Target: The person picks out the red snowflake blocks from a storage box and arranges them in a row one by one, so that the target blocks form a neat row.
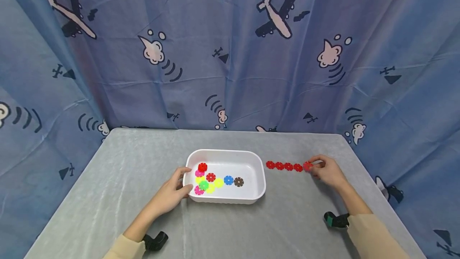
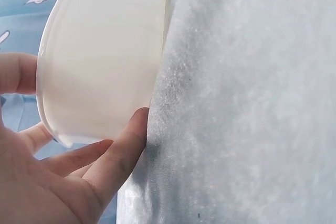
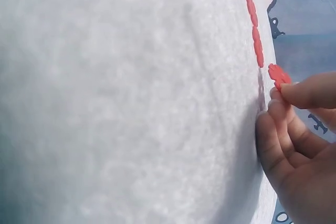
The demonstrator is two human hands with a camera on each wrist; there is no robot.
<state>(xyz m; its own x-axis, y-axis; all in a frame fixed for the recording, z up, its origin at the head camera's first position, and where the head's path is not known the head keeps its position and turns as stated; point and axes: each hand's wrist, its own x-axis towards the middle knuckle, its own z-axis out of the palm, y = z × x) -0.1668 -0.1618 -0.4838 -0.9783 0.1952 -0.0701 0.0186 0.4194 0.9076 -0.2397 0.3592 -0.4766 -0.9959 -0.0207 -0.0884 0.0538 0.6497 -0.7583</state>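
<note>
1 red disc (image 1: 306,166), prob. light/stiff, best held by edge: our R hand (image 1: 328,172) pinches it. White tray (image 1: 233,163): L hand (image 1: 167,196) grips end.

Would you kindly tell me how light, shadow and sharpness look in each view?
Head: fairly even light, tray and red discs clear; left wrist: tray pale, table soft toward the right edge; right wrist: table blurred, gray shadow beside the right hand.
</note>
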